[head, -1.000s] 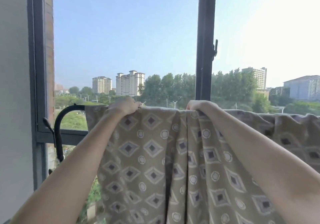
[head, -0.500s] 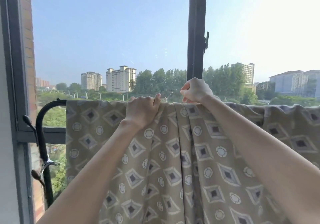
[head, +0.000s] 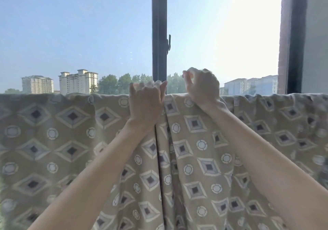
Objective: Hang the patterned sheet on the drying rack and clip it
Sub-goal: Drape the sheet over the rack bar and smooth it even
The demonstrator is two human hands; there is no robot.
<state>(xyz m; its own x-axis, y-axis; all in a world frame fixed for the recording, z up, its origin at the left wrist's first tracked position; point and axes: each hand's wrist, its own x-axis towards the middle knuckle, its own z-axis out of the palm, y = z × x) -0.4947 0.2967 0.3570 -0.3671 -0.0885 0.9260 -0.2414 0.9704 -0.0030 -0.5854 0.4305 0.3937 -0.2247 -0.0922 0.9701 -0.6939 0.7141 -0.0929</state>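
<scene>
one patterned sheet (head: 204, 151), two hands: left hand (head: 145, 103) clutches top edge; right hand (head: 202, 87) curled, grip unclear.

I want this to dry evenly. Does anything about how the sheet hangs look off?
Yes. The patterned sheet bunches into deep vertical folds in the middle, below the left hand and right hand, while it lies flatter to either side. No clip shows on it.

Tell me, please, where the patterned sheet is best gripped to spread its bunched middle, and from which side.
Grip the top edge of the patterned sheet just beside the vertical pleat, reaching over from the near side, from above. The cloth folds over there, so it probably offers a firm ridge to hook.
</scene>
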